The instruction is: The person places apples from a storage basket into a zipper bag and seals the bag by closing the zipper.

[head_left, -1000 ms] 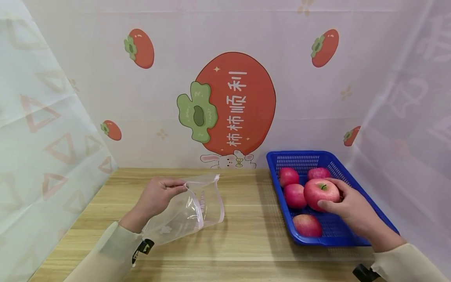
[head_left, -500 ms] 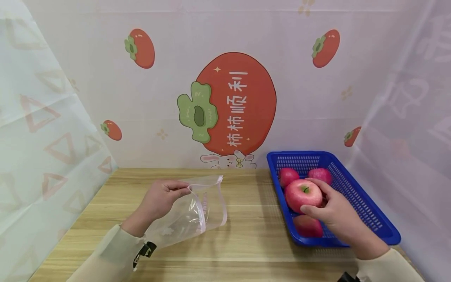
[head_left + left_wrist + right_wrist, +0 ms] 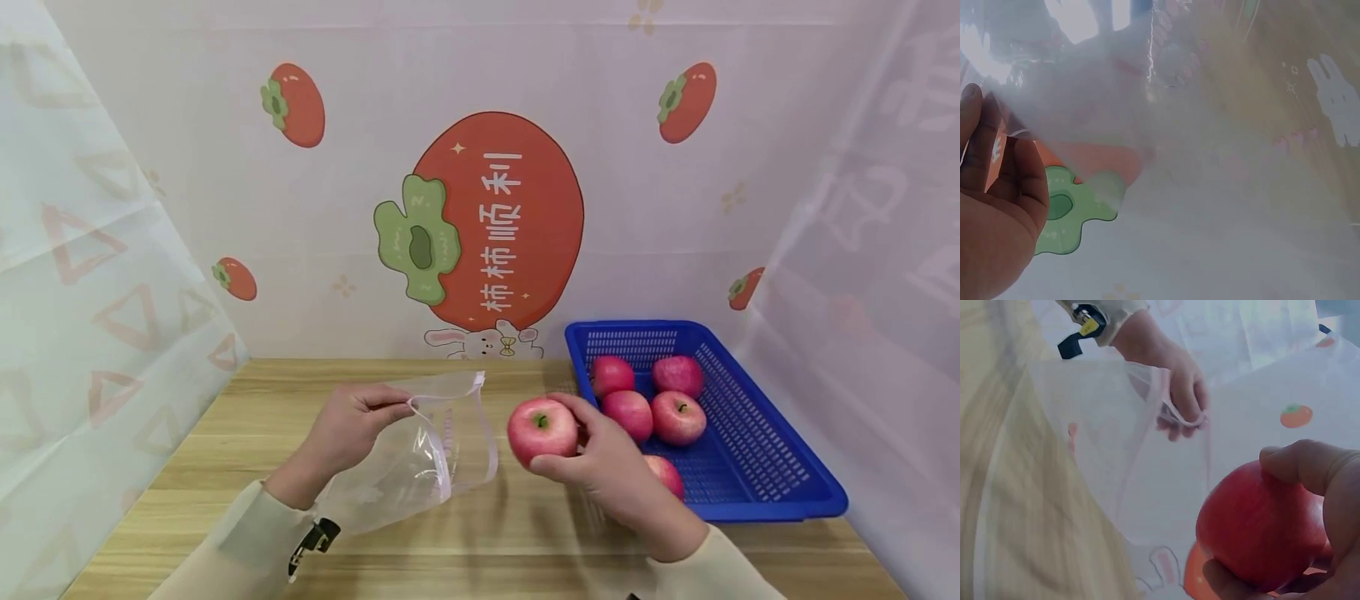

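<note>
My left hand (image 3: 348,433) pinches the upper rim of a clear zip bag (image 3: 397,479) with a pale pink zip strip; its mouth gapes toward the right. In the left wrist view the bag's film (image 3: 1210,156) fills most of the picture beside the hand (image 3: 1004,194). My right hand (image 3: 611,462) grips a red apple (image 3: 542,432) from its right side, held above the table between bag and basket. Seen from the right wrist, thumb and fingers wrap round the apple (image 3: 1260,525), and the bag (image 3: 1097,444) lies apart from it.
A blue plastic basket (image 3: 780,433) stands at the right with several red apples (image 3: 678,417) in its left part. The wooden table (image 3: 480,575) runs up to a printed backdrop (image 3: 322,217), with white sheets at both sides.
My right hand has carried the apple leftward out from over the basket toward the bag. The left hand and bag have shifted slightly right, the grip on the rim unchanged.
</note>
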### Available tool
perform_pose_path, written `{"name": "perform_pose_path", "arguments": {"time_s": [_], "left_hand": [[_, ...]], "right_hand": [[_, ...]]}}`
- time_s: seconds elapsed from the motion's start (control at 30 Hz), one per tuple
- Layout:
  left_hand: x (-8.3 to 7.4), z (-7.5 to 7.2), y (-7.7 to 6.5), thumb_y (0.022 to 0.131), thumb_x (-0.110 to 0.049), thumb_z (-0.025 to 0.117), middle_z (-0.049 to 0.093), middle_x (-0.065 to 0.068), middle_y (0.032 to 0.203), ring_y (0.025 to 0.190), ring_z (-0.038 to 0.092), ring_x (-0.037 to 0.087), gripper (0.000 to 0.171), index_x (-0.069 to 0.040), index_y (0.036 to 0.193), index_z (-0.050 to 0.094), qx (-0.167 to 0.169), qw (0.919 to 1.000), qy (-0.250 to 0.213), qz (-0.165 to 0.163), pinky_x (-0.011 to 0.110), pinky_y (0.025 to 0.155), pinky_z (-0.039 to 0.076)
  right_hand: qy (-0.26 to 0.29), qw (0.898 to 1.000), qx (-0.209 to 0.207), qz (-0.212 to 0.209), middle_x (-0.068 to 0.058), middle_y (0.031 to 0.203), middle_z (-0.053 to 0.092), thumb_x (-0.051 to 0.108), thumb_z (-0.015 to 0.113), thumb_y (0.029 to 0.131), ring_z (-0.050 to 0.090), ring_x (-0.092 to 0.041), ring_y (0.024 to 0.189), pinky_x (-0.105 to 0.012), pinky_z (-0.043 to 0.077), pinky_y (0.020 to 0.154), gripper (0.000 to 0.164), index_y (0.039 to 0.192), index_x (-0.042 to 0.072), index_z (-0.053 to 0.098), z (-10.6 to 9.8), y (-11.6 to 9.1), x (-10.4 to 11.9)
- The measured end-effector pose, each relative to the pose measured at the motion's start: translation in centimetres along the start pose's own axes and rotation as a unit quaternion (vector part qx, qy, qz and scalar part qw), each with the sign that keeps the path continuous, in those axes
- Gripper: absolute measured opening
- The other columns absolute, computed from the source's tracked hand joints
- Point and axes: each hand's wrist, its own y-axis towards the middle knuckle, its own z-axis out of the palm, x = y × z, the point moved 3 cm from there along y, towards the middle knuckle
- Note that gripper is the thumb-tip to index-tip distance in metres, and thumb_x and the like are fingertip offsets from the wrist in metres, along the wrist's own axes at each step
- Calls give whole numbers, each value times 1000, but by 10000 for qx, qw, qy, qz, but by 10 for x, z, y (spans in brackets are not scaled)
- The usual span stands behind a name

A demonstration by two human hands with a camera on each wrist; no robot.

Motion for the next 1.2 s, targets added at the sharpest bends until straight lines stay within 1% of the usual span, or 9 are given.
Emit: {"name": "perform_pose_path", "arguments": {"time_s": [0.07, 0.1, 0.2, 0.33, 0.5, 0.6, 0.77, 0.97, 1.2], "left_hand": [[-2, 2, 0, 87, -16, 79, 74, -7, 92, 84, 67, 11, 9, -14, 95, 82, -1, 10000, -26, 21, 28, 74, 52], [-2, 3, 0, 87, -16, 79, 74, -8, 91, 84, 67, 10, 9, -15, 95, 82, -3, 10000, -25, 28, 28, 74, 52], [-4, 5, 0, 87, -17, 79, 74, -8, 92, 85, 68, 11, 10, -14, 96, 82, 17, 10000, -14, 50, 29, 74, 53], [-5, 9, 1, 87, -17, 78, 74, -8, 93, 86, 68, 11, 12, -12, 97, 82, 60, 10000, 59, -13, 30, 74, 53], [-6, 11, 2, 87, -18, 78, 74, -9, 94, 87, 68, 11, 13, -12, 98, 82, 71, 9999, 115, -75, 32, 75, 53], [-8, 13, 3, 87, -20, 79, 74, -9, 95, 88, 68, 10, 13, -14, 99, 82, 51, 9999, 104, -24, 32, 75, 53], [-11, 15, 5, 87, -19, 79, 74, -9, 96, 88, 68, 9, 13, -13, 98, 82, 41, 10000, 57, 66, 31, 76, 53], [-12, 17, 6, 88, -19, 78, 74, -9, 97, 91, 68, 9, 13, -12, 99, 82, 57, 9999, -53, 142, 32, 78, 54], [-14, 17, 7, 87, -16, 78, 74, -11, 95, 90, 69, 10, 13, -12, 99, 82, 64, 9996, -97, 250, 32, 77, 54]], "right_hand": [[135, 9998, 89, 130, -6, 118, 64, 27, 92, 71, 62, -18, 102, -35, 51, 88, 82, 141, 12, 52, 12, 3, 1], [119, 9998, 103, 146, -5, 117, 65, 28, 93, 70, 62, -18, 101, -35, 51, 88, 83, 141, 13, 53, 17, 5, 1], [97, 9998, 155, 111, -5, 116, 64, 27, 93, 69, 62, -18, 100, -37, 51, 88, 85, 141, 11, 52, 28, 8, 3], [56, 9997, 218, 36, -5, 116, 64, 27, 92, 70, 62, -19, 100, -38, 52, 87, 85, 141, 9, 51, 36, 11, 5], [-176, 9996, 200, -18, -6, 115, 65, 29, 93, 69, 63, -19, 98, -39, 53, 87, 85, 140, 6, 53, 42, 11, 6], [-358, 9992, 148, -108, -6, 115, 65, 31, 94, 68, 63, -19, 98, -41, 53, 86, 86, 139, 5, 54, 44, 11, 8], [-558, 9981, 80, -253, -5, 121, 65, 34, 93, 68, 62, -21, 102, -43, 52, 89, 87, 140, 7, 54, 47, 12, 12], [-690, 9975, 44, -172, -4, 125, 63, 34, 94, 67, 61, -22, 107, -45, 51, 91, 88, 142, 10, 54, 48, 14, 13], [-872, 9960, 47, -181, -7, 129, 60, 34, 93, 69, 60, -25, 108, -46, 51, 90, 89, 143, 7, 51, 54, 16, 16]]}}
